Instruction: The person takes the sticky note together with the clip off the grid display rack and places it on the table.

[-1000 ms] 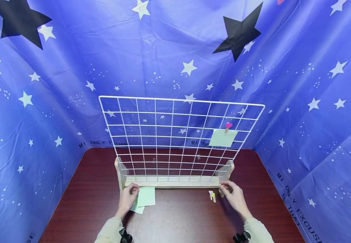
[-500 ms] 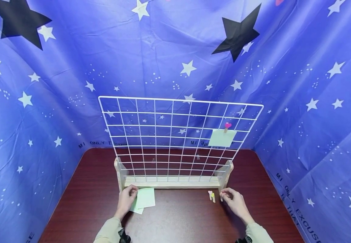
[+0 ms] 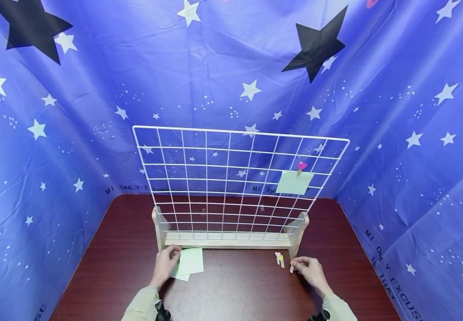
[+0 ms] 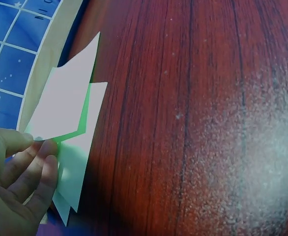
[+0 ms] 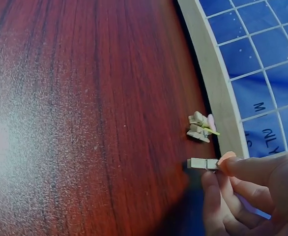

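My left hand [image 3: 165, 266] pinches a pale green paper note [image 4: 68, 101] by its corner between thumb and fingers. Beneath that note lie more green notes [image 4: 77, 157] on the table. At the right, my right hand [image 3: 310, 273] pinches a small wooden clothespin [image 5: 203, 163] with an orange decoration at its thumb end. Two more clothespins [image 5: 199, 129], one with a pink heart and one with a yellow piece, lie just left of that hand. On the white wire grid [image 3: 217, 166], a green note [image 3: 294, 183] hangs from a clothespin with a pink heart [image 3: 301, 166].
The grid leans back in a wooden stand [image 3: 227, 242] with upright side pieces. Stand and hands are over a dark red wooden table [image 3: 231, 285]. A blue curtain [image 3: 215, 67] printed with stars surrounds the table at the back and sides.
My right hand has come down slightly toward the front of the table with the clothespin, away from the stand's right foot. My left hand and its note have hardly moved.
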`<state>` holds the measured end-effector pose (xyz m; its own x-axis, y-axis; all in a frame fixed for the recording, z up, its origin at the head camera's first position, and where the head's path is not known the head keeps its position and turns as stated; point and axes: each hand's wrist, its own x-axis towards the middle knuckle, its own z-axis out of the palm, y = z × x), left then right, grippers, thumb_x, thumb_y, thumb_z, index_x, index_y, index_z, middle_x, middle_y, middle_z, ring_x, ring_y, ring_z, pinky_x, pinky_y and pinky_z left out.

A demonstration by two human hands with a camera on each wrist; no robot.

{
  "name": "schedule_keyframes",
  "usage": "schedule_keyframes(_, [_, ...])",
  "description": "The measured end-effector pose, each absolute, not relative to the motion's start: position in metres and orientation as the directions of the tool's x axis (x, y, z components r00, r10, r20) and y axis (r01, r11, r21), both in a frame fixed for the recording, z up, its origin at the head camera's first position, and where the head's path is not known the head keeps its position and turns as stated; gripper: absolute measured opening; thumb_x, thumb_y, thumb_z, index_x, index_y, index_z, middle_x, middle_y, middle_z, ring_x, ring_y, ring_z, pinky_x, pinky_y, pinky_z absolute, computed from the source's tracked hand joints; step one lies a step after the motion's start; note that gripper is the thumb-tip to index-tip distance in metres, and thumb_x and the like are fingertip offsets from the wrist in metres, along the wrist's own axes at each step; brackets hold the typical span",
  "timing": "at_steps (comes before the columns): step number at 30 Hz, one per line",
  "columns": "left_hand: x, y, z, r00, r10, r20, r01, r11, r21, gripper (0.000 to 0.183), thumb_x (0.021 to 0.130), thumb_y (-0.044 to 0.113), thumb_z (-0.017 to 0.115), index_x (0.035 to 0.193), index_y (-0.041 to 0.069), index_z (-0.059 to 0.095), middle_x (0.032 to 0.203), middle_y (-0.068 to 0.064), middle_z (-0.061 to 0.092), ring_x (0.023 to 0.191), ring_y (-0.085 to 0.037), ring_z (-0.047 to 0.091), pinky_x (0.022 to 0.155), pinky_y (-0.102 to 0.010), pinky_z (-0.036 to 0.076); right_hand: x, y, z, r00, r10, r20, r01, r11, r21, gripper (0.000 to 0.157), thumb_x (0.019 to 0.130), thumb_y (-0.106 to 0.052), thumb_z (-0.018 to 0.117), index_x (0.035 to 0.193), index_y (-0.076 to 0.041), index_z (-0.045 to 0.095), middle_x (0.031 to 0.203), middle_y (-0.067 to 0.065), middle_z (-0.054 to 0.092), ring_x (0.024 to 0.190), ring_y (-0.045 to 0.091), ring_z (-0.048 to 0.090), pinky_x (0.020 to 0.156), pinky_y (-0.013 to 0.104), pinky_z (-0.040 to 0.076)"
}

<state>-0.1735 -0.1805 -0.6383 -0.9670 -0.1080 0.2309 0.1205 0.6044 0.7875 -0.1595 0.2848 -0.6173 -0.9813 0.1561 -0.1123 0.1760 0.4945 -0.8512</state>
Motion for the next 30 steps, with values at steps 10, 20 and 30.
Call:
schedule_keyframes(10, [-0.171, -0.187, -0.641, -0.966, -0.114, 0.232, 0.117, 0.609, 0.785, 0.011, 0.082, -0.006, 0.066, 0.088, 0.002, 0.07, 0.078, -0.005, 0.068, 0.069, -0.019, 0.065, 0.065, -0.032, 0.053, -0.161, 0.284, -0.624, -0.961, 0.172, -0.218, 0.265, 0.331, -0.906, 0.013, 0.084, 0.008, 0.061, 0.095, 0.016, 0.064, 0.076, 0.013, 0.068, 0.065, 0.015, 0.063, 0.057, 0.024, 0.052])
schedule_keyframes(20, [-0.169, -0.191, -0.642, -0.947, -0.115, 0.3, 0.166, 0.624, 0.763, 0.017, 0.077, -0.009, 0.07, 0.089, 0.003, 0.069, 0.075, -0.001, 0.067, 0.063, -0.013, 0.061, 0.059, -0.028, 0.05, -0.162, 0.286, -0.622, -0.953, 0.178, -0.245, 0.289, 0.298, -0.91, 0.014, 0.083, 0.01, 0.06, 0.095, 0.017, 0.062, 0.076, 0.014, 0.068, 0.065, 0.019, 0.064, 0.057, 0.027, 0.051])
schedule_keyframes(30, [-0.167, -0.193, -0.635, -0.935, -0.058, 0.35, 0.223, 0.67, 0.708, 0.023, 0.077, -0.012, 0.068, 0.097, 0.001, 0.069, 0.088, -0.01, 0.07, 0.067, -0.015, 0.064, 0.061, -0.031, 0.053, -0.163, 0.307, -0.602, -0.968, 0.191, -0.164, 0.229, 0.393, -0.891, 0.015, 0.085, 0.008, 0.059, 0.097, 0.014, 0.064, 0.08, 0.017, 0.068, 0.068, 0.019, 0.065, 0.059, 0.028, 0.051])
